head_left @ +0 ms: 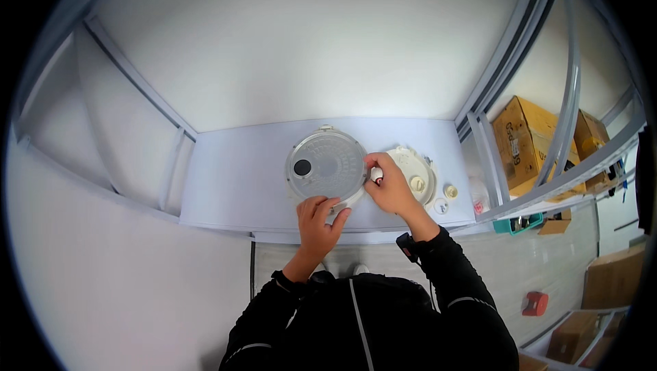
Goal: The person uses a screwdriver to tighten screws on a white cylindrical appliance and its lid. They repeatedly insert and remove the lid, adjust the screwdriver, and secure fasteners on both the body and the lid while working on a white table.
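A round, shallow grey device (337,155) with a clear-looking disc face lies on the white table, a black round spot (302,167) left of its centre. My left hand (319,227) touches its near rim, thumb and fingers apart, beside a small fitting on the edge. At the right rim, the index finger and thumb of my right hand (392,187) close around a small white part (376,174) with a bit of red. Beyond that hand sits a cream round housing (426,186), partly hidden by it, with a small cream cap (417,183) on it.
Right of the housing are a small cream cup-shaped piece (450,192) and a white ring (441,206) on the table (233,186). Metal frame posts (489,155) flank both sides. Cardboard boxes (527,142), a teal bin (518,224) and a red stool (535,304) are at the right.
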Demonstrator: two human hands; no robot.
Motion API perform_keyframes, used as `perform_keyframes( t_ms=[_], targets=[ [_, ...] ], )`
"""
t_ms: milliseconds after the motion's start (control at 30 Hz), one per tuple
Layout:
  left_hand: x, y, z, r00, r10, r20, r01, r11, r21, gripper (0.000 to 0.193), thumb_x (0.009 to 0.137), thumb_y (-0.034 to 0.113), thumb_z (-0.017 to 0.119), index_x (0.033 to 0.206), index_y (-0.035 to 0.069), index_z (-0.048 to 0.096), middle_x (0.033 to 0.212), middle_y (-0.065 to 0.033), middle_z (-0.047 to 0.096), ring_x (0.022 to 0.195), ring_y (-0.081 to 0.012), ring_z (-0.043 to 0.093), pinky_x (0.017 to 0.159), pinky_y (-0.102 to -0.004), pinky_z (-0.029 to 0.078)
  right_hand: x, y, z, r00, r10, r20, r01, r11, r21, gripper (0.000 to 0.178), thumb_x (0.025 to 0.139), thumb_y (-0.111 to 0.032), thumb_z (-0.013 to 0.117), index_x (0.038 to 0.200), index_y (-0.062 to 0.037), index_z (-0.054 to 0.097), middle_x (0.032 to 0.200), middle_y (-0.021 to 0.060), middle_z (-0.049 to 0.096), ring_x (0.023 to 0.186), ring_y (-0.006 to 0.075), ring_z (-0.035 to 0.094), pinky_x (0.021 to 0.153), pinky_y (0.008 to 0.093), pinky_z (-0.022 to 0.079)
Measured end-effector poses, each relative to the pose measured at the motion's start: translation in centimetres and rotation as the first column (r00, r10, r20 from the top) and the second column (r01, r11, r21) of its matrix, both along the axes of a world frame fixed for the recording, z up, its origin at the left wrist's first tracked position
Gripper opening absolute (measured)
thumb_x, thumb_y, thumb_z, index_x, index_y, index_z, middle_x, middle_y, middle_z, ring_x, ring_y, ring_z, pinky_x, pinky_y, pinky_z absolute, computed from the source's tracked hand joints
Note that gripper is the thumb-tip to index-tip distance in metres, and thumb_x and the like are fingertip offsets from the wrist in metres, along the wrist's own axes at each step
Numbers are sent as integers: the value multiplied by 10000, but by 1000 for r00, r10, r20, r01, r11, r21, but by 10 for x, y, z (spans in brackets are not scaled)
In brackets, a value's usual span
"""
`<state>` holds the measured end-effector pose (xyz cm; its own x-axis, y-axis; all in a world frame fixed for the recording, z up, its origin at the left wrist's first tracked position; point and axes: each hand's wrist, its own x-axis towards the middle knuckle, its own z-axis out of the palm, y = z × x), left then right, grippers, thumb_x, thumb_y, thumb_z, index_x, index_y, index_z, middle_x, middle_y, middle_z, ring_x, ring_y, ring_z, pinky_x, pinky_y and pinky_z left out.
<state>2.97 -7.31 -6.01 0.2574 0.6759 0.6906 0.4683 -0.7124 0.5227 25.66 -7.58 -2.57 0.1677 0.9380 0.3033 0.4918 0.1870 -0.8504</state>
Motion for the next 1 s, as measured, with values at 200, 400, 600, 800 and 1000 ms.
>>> perform_keyframes(
  t_ms=[200, 400, 600, 800, 1000],
  targets=[
    [-8, 7, 10, 964, 91, 249, -35, 975, -220, 268, 858, 221, 875, 1065, 85, 772, 1038, -89, 653, 932, -298, 632, 819, -436, 498, 6, 17, 17, 999, 11, -50, -13, 998, -59, 432, 849, 42, 655, 1269, -55, 635, 1168, 80, 698, 1090, 188, 673, 721, 281, 520],
    [-24, 45, 30, 936, 331, -124, -347, 927, -145, 224, 841, 228, 861, 1026, 114, 808, 998, -68, 664, 916, -296, 647, 816, -448, 511, 2, 1, 45, 996, -9, -85, 7, 1000, -26, 412, 847, 65, 622, 1240, -56, 647, 1152, 64, 705, 1077, 141, 675, 681, 266, 493],
    [-18, 48, 35, 926, 328, -188, -367, 896, -248, 144, 839, 213, 857, 928, 102, 834, 919, -63, 708, 906, -303, 671, 810, -442, 537, 6, -14, 59, 998, 25, -57, -18, 992, 124, 389, 856, 40, 648, 1234, -48, 654, 1094, 87, 714, 1045, 204, 706, 780, 288, 540],
    [-18, 47, 41, 950, 258, -177, -278, 955, -102, 94, 904, 164, 800, 960, 90, 785, 913, -57, 718, 845, -286, 663, 776, -424, 532, 12, -25, 78, 993, 45, -110, -23, 981, 194, 383, 821, 50, 629, 1196, -27, 649, 1073, 99, 708, 985, 224, 689, 816, 328, 546],
    [-13, 34, 47, 989, 66, 135, -17, 942, -335, 83, 1008, 105, 710, 1032, 27, 694, 947, -80, 768, 764, -278, 692, 714, -405, 536, 17, -35, 92, 979, 178, -97, -88, 804, 588, 384, 763, 46, 567, 1142, 17, 615, 965, 118, 704, 815, 194, 648, 748, 325, 545]
  ],
)
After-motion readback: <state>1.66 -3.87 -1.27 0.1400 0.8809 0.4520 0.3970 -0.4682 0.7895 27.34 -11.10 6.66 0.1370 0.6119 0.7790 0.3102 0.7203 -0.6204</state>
